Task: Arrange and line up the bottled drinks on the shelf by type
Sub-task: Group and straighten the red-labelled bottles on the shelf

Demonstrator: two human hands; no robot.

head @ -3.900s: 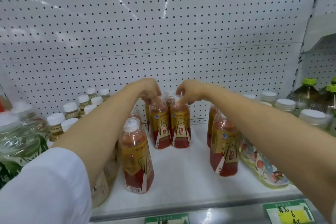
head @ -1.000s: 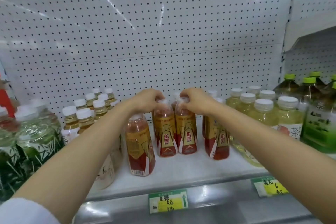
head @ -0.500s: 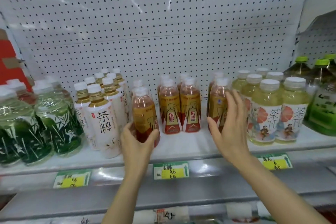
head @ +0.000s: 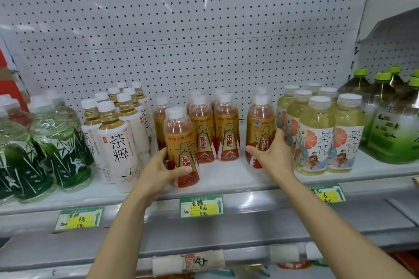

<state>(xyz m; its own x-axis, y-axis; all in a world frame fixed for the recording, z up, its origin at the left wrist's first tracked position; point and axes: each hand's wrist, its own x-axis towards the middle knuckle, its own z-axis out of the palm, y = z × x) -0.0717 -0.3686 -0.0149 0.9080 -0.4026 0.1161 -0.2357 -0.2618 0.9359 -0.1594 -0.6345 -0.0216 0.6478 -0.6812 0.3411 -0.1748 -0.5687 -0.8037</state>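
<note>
Several red-and-gold drink bottles stand at the middle of the white shelf (head: 229,179). My left hand (head: 158,171) grips the lower body of the front-left red-and-gold bottle (head: 180,142), near the shelf's front edge. My right hand (head: 275,154) wraps around the lower part of the right red-and-gold bottle (head: 260,127). Between them a pair of the same bottles (head: 214,129) stands side by side, with more behind.
White-labelled tea bottles (head: 118,140) stand left of the red ones, green bamboo-print bottles (head: 45,147) further left. Pale yellow tea bottles (head: 324,133) stand right, big green-capped bottles (head: 392,120) beyond. Price tags (head: 201,206) line the shelf edge; a pegboard backs it.
My head has pulled back. Both hands left the caps of the middle pair and dropped down; the left now grips the front-left bottle, the right has closed on the right bottle.
</note>
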